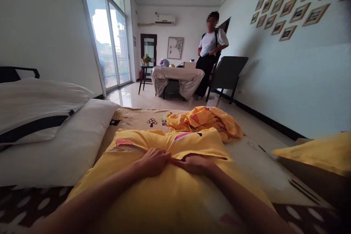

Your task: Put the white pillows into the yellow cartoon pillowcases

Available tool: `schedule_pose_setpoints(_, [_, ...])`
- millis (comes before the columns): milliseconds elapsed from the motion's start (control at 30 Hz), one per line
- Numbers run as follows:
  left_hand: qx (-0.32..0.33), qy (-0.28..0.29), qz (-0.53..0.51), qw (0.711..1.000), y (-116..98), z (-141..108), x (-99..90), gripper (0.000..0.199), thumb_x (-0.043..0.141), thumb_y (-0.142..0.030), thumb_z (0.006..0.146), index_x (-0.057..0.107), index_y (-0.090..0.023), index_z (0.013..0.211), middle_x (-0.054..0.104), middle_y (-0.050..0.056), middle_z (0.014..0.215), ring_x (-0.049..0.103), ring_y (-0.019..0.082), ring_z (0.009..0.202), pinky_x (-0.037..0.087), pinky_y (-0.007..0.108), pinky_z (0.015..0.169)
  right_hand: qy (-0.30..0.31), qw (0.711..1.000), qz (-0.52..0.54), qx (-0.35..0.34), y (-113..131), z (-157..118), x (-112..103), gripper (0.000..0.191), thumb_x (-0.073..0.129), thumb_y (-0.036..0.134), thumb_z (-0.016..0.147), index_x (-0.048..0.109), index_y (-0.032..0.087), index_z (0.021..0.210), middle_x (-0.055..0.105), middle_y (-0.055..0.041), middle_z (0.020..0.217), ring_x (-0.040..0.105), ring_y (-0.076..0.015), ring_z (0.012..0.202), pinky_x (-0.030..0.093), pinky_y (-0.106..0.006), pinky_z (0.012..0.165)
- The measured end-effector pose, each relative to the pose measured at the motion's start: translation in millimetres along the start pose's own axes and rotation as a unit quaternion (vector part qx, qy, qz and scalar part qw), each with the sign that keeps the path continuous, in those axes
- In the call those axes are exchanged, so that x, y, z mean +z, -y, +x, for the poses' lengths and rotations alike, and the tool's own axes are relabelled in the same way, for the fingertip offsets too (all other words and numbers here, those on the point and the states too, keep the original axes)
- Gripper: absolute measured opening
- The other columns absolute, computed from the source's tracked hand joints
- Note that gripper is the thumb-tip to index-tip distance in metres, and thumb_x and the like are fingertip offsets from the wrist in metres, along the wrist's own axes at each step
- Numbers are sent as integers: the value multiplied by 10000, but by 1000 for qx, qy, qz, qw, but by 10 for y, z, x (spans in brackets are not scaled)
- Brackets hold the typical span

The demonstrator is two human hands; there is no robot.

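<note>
A yellow patterned pillowcase [164, 193] lies in front of me, bulging over something I take to be a pillow, with a slit-like opening across its upper part. At the slit's middle, my left hand [154, 161] is closed on the fabric edge. My right hand [194, 163] meets it from the right, its fingers closed on the same edge and partly tucked under the flap. The fingertips of both hands nearly touch. Just beyond the pillowcase lies a crumpled orange-yellow cloth [205, 121] with a similar print.
White pillows [82, 135] are stacked at the left on the bed's patterned sheet [142, 119]. Another yellow cloth [318, 151] lies at the right edge. Beyond the bed stand a covered table [178, 75], a dark chair [229, 73] and a person [212, 44].
</note>
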State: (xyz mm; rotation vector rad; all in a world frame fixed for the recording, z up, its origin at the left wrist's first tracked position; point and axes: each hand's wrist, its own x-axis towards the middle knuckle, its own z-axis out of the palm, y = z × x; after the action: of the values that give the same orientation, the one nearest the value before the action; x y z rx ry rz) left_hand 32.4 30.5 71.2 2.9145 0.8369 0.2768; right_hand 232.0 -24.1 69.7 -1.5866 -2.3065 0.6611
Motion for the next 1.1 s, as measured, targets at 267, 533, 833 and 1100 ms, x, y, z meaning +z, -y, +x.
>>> schedule_pose_setpoints(267, [-9, -86, -101, 991, 56, -109, -151, 262, 370, -255, 946, 505, -171, 739, 574, -4, 752, 496, 108, 689, 320, 230, 627, -256, 956, -144, -21, -145, -529, -251, 345, 404, 351, 906, 674, 169, 1023, 689, -118, 978, 611, -230, 899, 460, -350, 817])
schedule_pose_setpoints(533, [44, -78, -9, 996, -2, -129, -308, 212, 388, -202, 922, 562, -188, 802, 576, 23, 831, 507, 135, 733, 333, 249, 629, -348, 881, -306, 92, -679, -642, -215, 295, 411, 267, 877, 694, 187, 869, 683, -81, 828, 595, -221, 769, 419, -349, 712])
schedule_pose_setpoints(833, [-162, -108, -23, 981, 835, -698, -367, 178, 427, -183, 809, 602, -189, 842, 604, 61, 917, 561, 205, 892, 402, 321, 793, -392, 910, -124, 57, -728, -832, -271, 293, 430, 389, 871, 613, 185, 767, 659, -79, 794, 596, -219, 764, 452, -328, 686])
schedule_pose_setpoints(1100, [-227, -216, -154, 937, 1401, -917, 135, 200, 447, -296, 789, 598, -177, 734, 623, 65, 811, 553, 189, 766, 419, 308, 714, -187, 974, -66, 106, -839, -695, -254, 419, 419, 567, 852, 555, 197, 708, 621, -52, 715, 564, -195, 666, 450, -325, 614])
